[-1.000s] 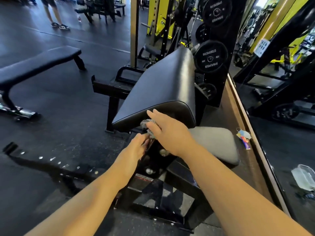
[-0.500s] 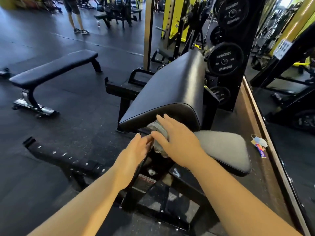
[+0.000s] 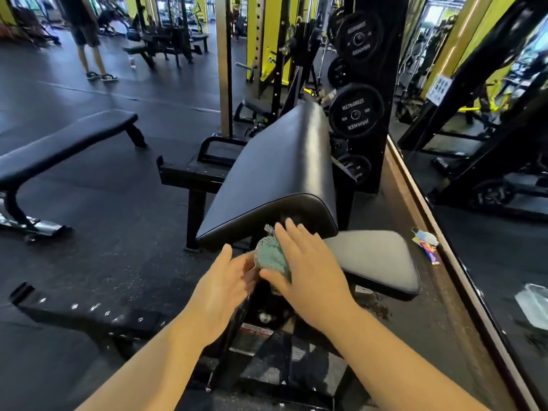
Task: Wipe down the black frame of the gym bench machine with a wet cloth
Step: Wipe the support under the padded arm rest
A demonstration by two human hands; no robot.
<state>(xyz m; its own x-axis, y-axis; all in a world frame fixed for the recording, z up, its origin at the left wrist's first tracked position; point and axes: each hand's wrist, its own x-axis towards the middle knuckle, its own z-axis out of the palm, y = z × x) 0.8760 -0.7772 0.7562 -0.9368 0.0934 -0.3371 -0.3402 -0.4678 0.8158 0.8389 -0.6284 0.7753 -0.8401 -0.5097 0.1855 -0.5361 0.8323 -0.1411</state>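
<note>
Cloth (image 3: 271,256) is pinched by right hand (image 3: 308,269), fingers nearly straight; left hand (image 3: 221,287), relaxed open, is blurred beside it. Pad (image 3: 275,176) overhangs frame (image 3: 261,315).

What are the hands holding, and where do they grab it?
The right hand holds a greenish cloth bunched under its fingers and thumb. The blurred left hand reaches its lower edge; its grip cannot be told.
</note>
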